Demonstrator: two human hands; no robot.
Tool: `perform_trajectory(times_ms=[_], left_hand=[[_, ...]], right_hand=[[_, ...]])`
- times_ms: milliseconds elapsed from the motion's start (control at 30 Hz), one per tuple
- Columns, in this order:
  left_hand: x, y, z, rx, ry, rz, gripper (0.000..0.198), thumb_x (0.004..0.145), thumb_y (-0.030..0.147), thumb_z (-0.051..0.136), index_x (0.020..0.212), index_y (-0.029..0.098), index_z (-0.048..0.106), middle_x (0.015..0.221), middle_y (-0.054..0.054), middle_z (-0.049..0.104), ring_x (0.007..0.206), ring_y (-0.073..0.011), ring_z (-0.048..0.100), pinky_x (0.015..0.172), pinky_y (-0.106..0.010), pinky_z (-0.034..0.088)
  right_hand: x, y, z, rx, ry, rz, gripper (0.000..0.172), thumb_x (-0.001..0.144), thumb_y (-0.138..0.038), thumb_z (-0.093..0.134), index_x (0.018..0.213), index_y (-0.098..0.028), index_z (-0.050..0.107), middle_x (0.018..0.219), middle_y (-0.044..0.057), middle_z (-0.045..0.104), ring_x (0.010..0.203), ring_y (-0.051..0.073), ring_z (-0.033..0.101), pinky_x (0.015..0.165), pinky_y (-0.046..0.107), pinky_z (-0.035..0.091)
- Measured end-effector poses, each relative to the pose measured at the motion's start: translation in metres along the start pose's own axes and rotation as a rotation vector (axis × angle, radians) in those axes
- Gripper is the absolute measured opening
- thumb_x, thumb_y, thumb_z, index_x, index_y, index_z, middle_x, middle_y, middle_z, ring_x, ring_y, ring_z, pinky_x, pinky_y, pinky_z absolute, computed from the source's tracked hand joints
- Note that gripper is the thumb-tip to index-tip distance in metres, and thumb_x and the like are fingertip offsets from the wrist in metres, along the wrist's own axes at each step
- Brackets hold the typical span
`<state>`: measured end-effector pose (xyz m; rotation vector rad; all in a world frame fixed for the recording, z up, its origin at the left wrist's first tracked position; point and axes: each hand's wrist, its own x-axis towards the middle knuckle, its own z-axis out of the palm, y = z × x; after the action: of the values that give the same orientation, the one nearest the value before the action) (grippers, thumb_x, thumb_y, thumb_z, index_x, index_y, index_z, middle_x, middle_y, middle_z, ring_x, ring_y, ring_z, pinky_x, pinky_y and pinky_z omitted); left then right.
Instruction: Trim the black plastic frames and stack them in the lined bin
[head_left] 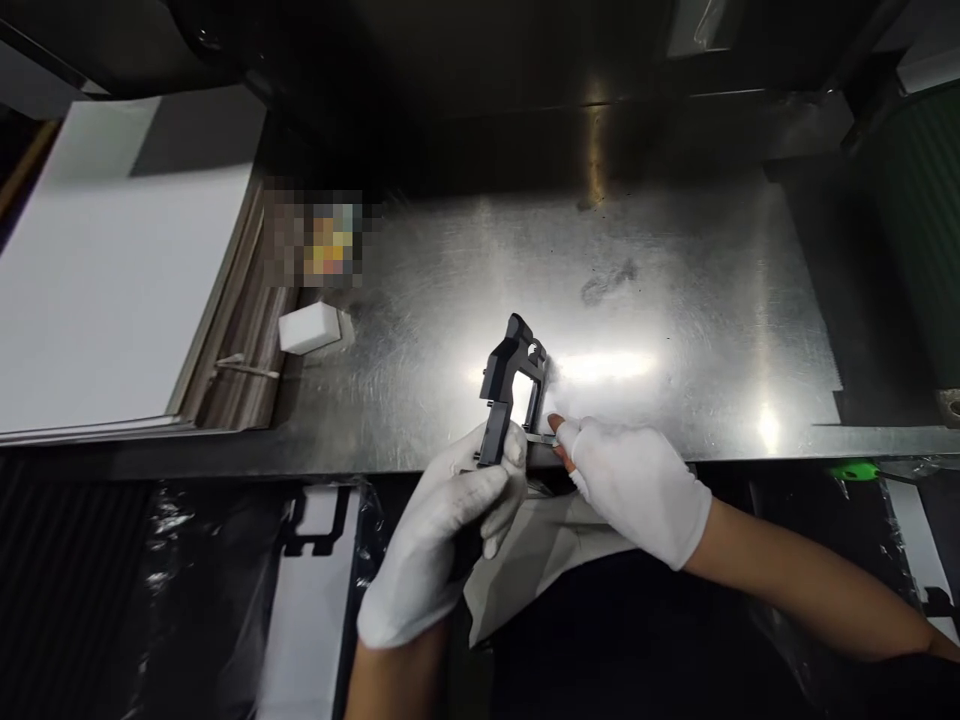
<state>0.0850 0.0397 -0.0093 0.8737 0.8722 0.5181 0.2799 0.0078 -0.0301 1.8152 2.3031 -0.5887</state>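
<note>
A black plastic frame [496, 420] with a rectangular opening is held upright over the front of the metal table. My left hand [457, 505], in a white glove, grips its lower end between thumb and fingers. On the frame's right side, my right hand [634, 485] pinches a thin, pale metal tool [541, 438] in its fingertips; bare thumb and finger ends stick out of its white glove. The tool's tip reaches the lower edge of the frame, though whether it touches cannot be made out.
The scratched metal table [420, 300] shines under a lamp. At left lies a thick stack of white sheets [112, 300], with cotton swabs [247, 367] and a white block [309, 328] beside it. Below the table edge, another black frame part [319, 540] lies on white material. Dark sheeting [832, 280] covers the right side.
</note>
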Motion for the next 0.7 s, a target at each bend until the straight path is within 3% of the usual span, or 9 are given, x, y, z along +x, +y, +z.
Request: perform_trajectory(times_ms=[100,267,467,600,700], left_hand=[[0.0,-0.001,0.0,0.0,0.014,0.013,0.029,0.096,0.048,0.062,0.105,0.02,0.061,0.058,0.007,0.04,0.051,-0.0118,0.029,0.052,-0.029,0.025],[0.0,-0.002,0.004,0.02,0.053,0.024,0.029,0.096,0.047,0.063,0.104,0.019,0.061,0.058,0.007,0.04,0.05,-0.0112,0.029,0.052,-0.029,0.025],[0.001,-0.009,0.003,-0.133,0.08,0.191,0.024,0.095,0.042,0.065,0.1,0.019,0.062,0.055,0.008,0.037,0.046,-0.01,0.031,0.054,-0.028,0.029],[-0.008,-0.014,-0.001,-0.488,0.051,0.313,0.026,0.09,0.044,0.067,0.089,0.02,0.056,0.05,0.013,0.024,0.037,-0.0074,0.02,0.053,-0.027,0.035],[-0.019,-0.02,-0.004,-0.721,0.039,0.397,0.033,0.088,0.044,0.068,0.084,0.022,0.043,0.048,0.016,0.02,0.032,-0.0045,0.013,0.05,-0.024,0.036]], right_hand=[[0.002,-0.002,-0.005,-0.005,-0.022,0.019,0.035,0.117,-0.026,0.034,0.124,-0.018,0.067,0.084,0.005,0.072,0.061,0.018,0.069,0.047,0.028,0.036],[0.005,0.007,-0.015,-0.036,-0.044,0.07,0.044,0.116,-0.022,0.029,0.151,-0.017,0.055,0.089,0.008,0.073,0.063,0.022,0.071,0.049,0.031,0.043],[0.012,0.024,-0.021,-0.013,0.061,0.251,0.043,0.115,-0.022,0.028,0.131,-0.013,0.066,0.106,0.015,0.072,0.072,0.021,0.069,0.053,0.029,0.051],[0.019,0.024,-0.024,0.045,0.177,0.224,0.036,0.111,-0.015,0.038,0.132,-0.009,0.067,0.116,0.018,0.071,0.091,0.026,0.07,0.076,0.037,0.06],[0.016,0.013,-0.024,0.45,0.343,0.154,0.043,0.114,-0.026,0.041,0.152,-0.014,0.056,0.129,0.015,0.07,0.112,0.027,0.068,0.101,0.045,0.058]])
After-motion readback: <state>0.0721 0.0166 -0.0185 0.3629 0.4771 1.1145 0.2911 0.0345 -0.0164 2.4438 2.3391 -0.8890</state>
